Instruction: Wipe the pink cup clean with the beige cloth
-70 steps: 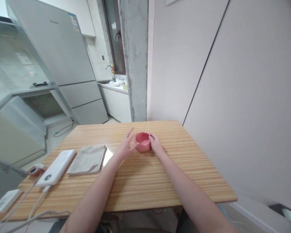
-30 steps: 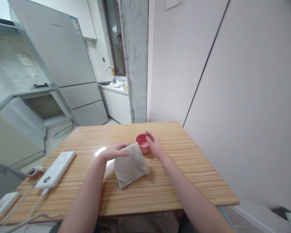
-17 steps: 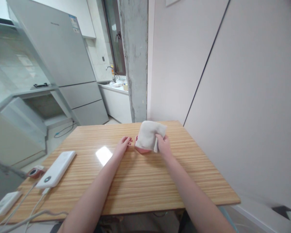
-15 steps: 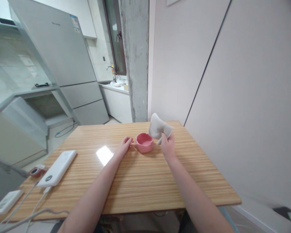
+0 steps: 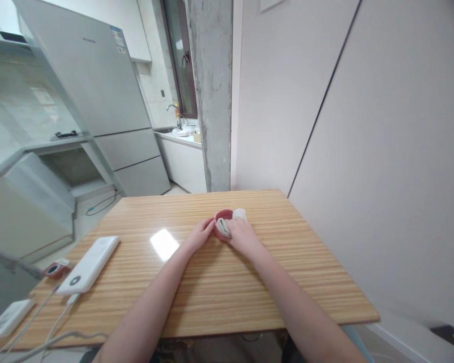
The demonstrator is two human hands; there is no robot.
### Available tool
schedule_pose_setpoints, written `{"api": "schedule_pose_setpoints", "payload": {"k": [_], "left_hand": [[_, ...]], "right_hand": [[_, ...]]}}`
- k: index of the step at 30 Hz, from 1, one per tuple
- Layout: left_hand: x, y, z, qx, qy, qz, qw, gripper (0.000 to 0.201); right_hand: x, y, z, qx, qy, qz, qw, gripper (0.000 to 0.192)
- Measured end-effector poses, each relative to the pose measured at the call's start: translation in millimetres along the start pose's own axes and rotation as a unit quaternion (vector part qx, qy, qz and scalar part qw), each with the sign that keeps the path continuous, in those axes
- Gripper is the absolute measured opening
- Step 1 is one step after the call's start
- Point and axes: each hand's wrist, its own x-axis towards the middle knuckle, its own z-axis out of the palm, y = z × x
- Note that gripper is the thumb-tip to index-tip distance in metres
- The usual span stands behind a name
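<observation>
A pink ashtray [image 5: 223, 214] sits on the wooden table, a little beyond its middle. My left hand [image 5: 203, 232] holds the ashtray's left side, fingers and thumb closed at the rim. Inside the ashtray is a folded greyish-white cloth [image 5: 223, 228], with my right hand [image 5: 242, 235] closed on it and pressing it down into the dish. Part of the cloth sticks up over the right rim. The right fingertips are hidden by the cloth and the dish.
On the table's left side lies a white power bank [image 5: 91, 264] with a cable plugged in. A small red-brown object [image 5: 56, 270] and a white power strip [image 5: 8, 318] are near the left edge. A pale wall [image 5: 325, 151] borders the right side.
My right hand has brought the cloth left and down from above the table into the ashtray. My left hand has moved slightly right and closed on the ashtray's side.
</observation>
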Motion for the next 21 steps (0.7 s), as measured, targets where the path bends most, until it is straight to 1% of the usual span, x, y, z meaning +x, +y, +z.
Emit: {"api": "schedule_pose_setpoints", "payload": {"k": [3,5,6,8,10,11,12,14,16,18,19,21], "left_hand": [[-1,4,2.0,-0.042,-0.005,-0.014,0.999,0.040],[-2,7,8.4,-0.128,0.023,-0.042,0.991,0.045],[-4,10,13.9,-0.187,0.046,-0.057,0.980,0.050],[-7,16,28.3,-0.307,0.074,-0.088,0.945,0.059],[-10,23,42.8,-0.399,0.052,-0.109,0.909,0.060],[-11,26,48.1,-0.433,0.044,-0.107,0.894,0.060],[-11,28,51.3,-0.457,0.047,-0.097,0.883,0.061],[-10,29,51.0,-0.472,0.090,-0.081,0.873,0.066],[-8,26,44.0,-0.451,0.143,-0.085,0.877,0.071],[-5,21,34.7,-0.417,0.168,-0.093,0.888,0.071],[-4,19,30.3,-0.397,0.171,-0.090,0.897,0.071],[-3,16,22.7,-0.347,0.185,-0.073,0.916,0.070]], "right_hand": [[4,7,2,-0.036,-0.021,-0.004,0.999,0.021],[5,5,1,-0.049,-0.011,-0.005,0.999,0.018],[5,2,1,-0.055,0.000,-0.009,0.998,0.015],[4,-6,3,-0.060,0.042,-0.014,0.997,0.010],[3,-13,8,-0.049,0.091,-0.017,0.994,0.009],[2,-16,11,-0.034,0.109,-0.021,0.993,0.010],[2,-17,15,-0.014,0.118,-0.031,0.992,0.013],[1,-16,23,0.034,0.108,-0.064,0.992,0.026],[2,-14,30,0.075,0.084,-0.091,0.989,0.042],[2,-11,34,0.094,0.065,-0.105,0.988,0.053],[3,-10,34,0.096,0.058,-0.110,0.988,0.055],[5,-8,30,0.088,0.042,-0.123,0.988,0.055]]}}
